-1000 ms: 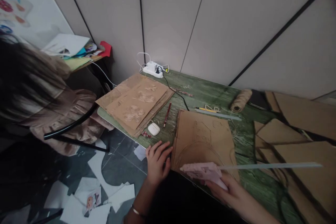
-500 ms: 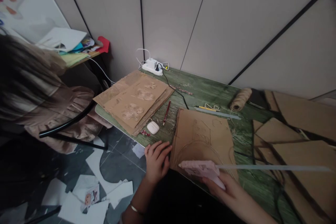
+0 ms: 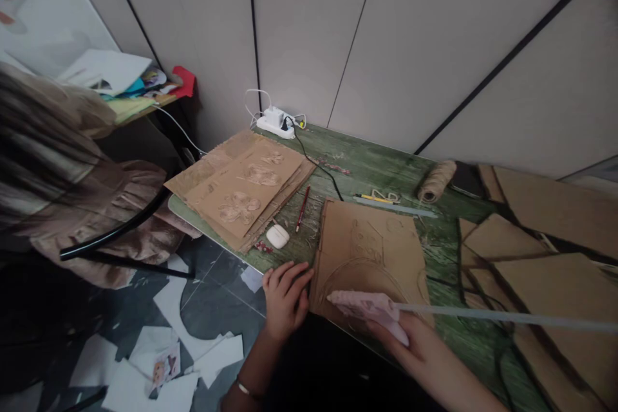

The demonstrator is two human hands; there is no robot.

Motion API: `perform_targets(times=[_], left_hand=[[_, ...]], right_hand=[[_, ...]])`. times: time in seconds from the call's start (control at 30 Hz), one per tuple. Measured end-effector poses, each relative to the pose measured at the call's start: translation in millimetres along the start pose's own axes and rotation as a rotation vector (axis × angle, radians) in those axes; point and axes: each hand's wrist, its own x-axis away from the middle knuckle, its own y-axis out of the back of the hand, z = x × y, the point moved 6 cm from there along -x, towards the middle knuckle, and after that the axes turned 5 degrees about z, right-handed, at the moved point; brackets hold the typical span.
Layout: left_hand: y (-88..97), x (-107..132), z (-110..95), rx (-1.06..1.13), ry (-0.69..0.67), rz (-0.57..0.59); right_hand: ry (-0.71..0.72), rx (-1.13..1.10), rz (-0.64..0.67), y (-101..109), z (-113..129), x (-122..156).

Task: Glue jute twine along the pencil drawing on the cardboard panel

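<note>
My right hand [image 3: 403, 335] is wrapped round the handle of a pink hot glue gun [image 3: 364, 304]. A long clear glue stick [image 3: 483, 313] juts out of its back to the right. The nozzle points left, low over the near left part of a cardboard sheet [image 3: 405, 244]; I cannot tell whether it touches. Raised or drawn lines, among them a large arc, mark that sheet. My left hand [image 3: 286, 296] lies with fingers outstretched on the table edge, close to the sheet's left side, holding nothing. A white rounded case [image 3: 277, 236] and a dark red pencil [image 3: 302, 209] lie beyond it.
Stacked cardboard with twine-like shapes [image 3: 241, 206] is at the left of the green table [image 3: 376, 167]. A power strip [image 3: 275, 123], a twine roll [image 3: 437, 181] and cardboard pieces [image 3: 545, 296] lie around. A person [image 3: 62, 161] sits at left; paper scraps [image 3: 145, 360] litter the floor.
The view has shifted slightly, so most things sit a little further left. The glue gun's back end with the glue stick has tipped slightly downward. My left hand stays at the table edge.
</note>
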Motion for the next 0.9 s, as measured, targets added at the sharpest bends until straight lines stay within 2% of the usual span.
perform_targets(times=[0.13, 0.3, 0.6, 0.9], left_hand=[[4.0, -2.2, -2.5, 0.018, -0.012, -0.031], [3.5, -2.9, -2.4, 0.005, -0.002, -0.017], [4.1, -2.9, -3.2, 0.007, -0.031, -0.024], [8.1, -4.9, -4.3, 0.008, -0.046, -0.054]], right_hand=[[0.016, -0.017, 0.016, -0.1, 3.4, -2.8], [0.002, 0.002, 0.033, 2.5, 6.6, -7.3], [-0.026, 0.029, -0.013, 10.3, -3.6, -10.9], [0.029, 0.070, -0.011, 14.6, 9.2, -12.1]])
